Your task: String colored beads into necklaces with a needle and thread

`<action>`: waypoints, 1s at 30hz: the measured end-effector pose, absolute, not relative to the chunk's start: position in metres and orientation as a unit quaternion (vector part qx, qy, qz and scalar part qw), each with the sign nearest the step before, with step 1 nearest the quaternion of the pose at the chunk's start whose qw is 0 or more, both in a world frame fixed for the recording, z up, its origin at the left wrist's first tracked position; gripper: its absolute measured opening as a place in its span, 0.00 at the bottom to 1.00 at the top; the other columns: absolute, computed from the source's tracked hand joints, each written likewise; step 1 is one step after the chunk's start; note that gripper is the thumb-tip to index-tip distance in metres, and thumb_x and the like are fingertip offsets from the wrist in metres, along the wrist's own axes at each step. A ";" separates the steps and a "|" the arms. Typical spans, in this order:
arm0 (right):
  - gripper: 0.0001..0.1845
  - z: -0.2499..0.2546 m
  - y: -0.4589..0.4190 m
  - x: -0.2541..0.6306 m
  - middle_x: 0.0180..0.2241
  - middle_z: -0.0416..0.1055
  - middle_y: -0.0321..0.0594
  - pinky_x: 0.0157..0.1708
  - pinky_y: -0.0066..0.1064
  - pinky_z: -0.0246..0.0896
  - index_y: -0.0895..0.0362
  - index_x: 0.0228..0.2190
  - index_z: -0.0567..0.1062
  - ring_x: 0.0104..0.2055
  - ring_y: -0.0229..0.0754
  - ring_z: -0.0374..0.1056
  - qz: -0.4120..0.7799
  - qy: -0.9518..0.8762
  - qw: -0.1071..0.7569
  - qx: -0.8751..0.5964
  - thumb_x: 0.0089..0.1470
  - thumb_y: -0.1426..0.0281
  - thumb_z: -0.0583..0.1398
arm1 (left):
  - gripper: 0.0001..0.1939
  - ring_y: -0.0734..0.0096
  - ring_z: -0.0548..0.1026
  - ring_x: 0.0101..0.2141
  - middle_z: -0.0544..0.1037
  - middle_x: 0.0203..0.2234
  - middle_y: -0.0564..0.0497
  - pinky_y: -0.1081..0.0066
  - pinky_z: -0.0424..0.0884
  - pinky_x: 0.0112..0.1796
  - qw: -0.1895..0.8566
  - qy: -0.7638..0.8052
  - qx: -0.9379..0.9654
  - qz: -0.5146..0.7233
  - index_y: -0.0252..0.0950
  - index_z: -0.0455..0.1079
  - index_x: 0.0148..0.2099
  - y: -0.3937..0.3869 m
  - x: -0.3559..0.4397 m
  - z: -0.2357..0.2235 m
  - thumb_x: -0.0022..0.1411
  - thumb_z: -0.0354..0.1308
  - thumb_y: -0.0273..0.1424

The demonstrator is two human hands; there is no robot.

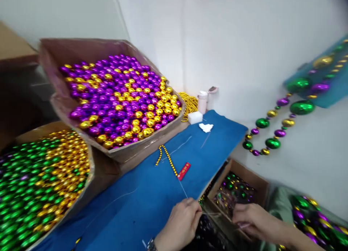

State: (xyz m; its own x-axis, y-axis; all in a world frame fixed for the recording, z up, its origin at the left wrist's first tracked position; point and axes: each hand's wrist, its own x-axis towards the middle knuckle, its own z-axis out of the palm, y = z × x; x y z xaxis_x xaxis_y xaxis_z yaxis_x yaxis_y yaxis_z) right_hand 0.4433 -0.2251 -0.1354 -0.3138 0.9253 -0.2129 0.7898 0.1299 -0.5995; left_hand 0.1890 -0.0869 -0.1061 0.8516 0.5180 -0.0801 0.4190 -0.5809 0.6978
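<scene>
Apparently, the step is holding a thread (183,188) taut: the left hand (181,222) pinches it, while the right hand (252,221) looks curled, around what I cannot tell. Next seems to call for steady tension. I count one gold bead strand (170,159) on the blue-covered bench (122,222), just beside one red tag (184,171), and three open boxes of beads (146,144).

Head-worn view, facing forward and down (tilted), near blue table (130,214)
</scene>
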 end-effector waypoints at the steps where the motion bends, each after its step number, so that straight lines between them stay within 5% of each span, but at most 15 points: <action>1: 0.12 -0.142 -0.232 0.449 0.32 0.73 0.38 0.29 0.29 0.60 0.50 0.33 0.75 0.32 0.41 0.70 0.316 -0.736 0.096 -0.591 0.58 0.70 0.52 | 0.09 0.65 0.73 0.33 0.75 0.30 0.49 0.70 0.65 0.34 0.367 0.268 0.888 0.063 0.38 0.68 0.34 -0.090 0.195 -0.111 0.64 0.47 0.25; 8: 0.15 -0.132 -0.226 0.451 0.36 0.73 0.36 0.35 0.27 0.61 0.48 0.46 0.71 0.36 0.39 0.71 0.281 -0.708 0.112 -0.638 0.60 0.60 0.51 | 0.10 0.63 0.74 0.32 0.75 0.29 0.47 0.68 0.66 0.33 0.330 0.280 0.901 0.039 0.38 0.65 0.32 -0.087 0.217 -0.127 0.65 0.45 0.25; 30: 0.20 -0.157 -0.183 0.427 0.33 0.74 0.37 0.29 0.28 0.56 0.50 0.40 0.73 0.32 0.39 0.71 0.172 -0.741 0.080 -0.645 0.64 0.57 0.45 | 0.10 0.64 0.74 0.33 0.75 0.30 0.48 0.70 0.67 0.34 0.339 0.289 0.894 0.034 0.38 0.65 0.33 -0.082 0.227 -0.112 0.65 0.45 0.26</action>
State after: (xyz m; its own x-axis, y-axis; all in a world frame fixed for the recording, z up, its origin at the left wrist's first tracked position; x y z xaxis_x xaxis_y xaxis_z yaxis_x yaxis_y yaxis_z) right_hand 0.4271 -0.1830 -0.1567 -0.1561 0.9822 -0.1043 0.9275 0.1094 -0.3576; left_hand 0.2268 -0.0817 -0.1120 0.8301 0.5409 -0.1351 0.4945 -0.6024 0.6266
